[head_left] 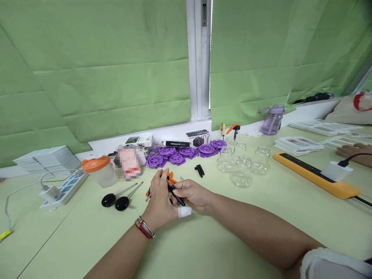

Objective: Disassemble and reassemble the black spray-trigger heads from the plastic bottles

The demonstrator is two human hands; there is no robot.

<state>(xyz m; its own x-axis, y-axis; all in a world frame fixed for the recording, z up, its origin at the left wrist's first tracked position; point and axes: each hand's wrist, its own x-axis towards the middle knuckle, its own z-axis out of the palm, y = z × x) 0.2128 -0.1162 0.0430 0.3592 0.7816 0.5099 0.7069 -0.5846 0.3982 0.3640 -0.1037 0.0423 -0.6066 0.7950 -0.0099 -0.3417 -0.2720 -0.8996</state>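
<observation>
At the far left we see a white power strip (pixel 62 188), then an orange-lidded cup (pixel 99 169) and two black-handled tools (pixel 116 201) lying on the table (pixel 232 232). Our left hand (pixel 159 201) and right hand (pixel 193 195) meet mid-table, fingers closed together on a thin black stick (pixel 176 192). Beyond lie purple discs (pixel 186 152); rightward stand clear jars (pixel 241 166) and an orange power strip (pixel 315 174).
</observation>
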